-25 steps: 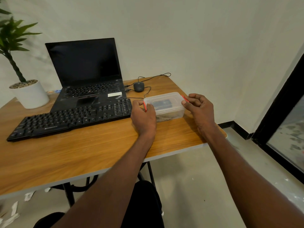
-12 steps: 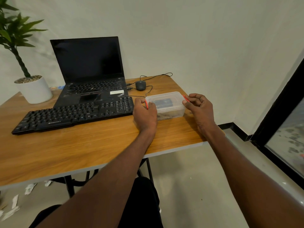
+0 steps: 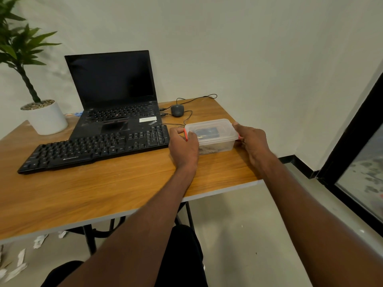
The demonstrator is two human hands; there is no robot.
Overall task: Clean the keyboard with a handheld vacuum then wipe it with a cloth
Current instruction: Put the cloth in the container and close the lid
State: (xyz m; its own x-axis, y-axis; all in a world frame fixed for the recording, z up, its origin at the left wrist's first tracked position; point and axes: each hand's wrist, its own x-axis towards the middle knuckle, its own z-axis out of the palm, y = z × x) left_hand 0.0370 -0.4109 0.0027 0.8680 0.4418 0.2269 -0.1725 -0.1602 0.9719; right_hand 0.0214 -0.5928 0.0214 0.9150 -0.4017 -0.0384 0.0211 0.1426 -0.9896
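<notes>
A black keyboard (image 3: 97, 149) lies across the wooden table (image 3: 103, 189), in front of an open black laptop (image 3: 116, 100). To its right stands a clear lidded plastic box (image 3: 211, 131) with red clips; a dark object and something grey show through its walls. My left hand (image 3: 183, 146) grips the box's left end at the red clip. My right hand (image 3: 251, 141) grips its right end, fingers curled on the other clip. No vacuum or cloth is plainly visible.
A black mouse (image 3: 177, 110) with its cable lies behind the box. A white pot with a green plant (image 3: 44, 117) stands at the table's back left. The table's right edge is just past my right hand. Paper scraps (image 3: 18, 264) lie on the floor.
My hands stay on the box's two ends. My right fingers have closed down over the right clip. The view has shifted slightly.
</notes>
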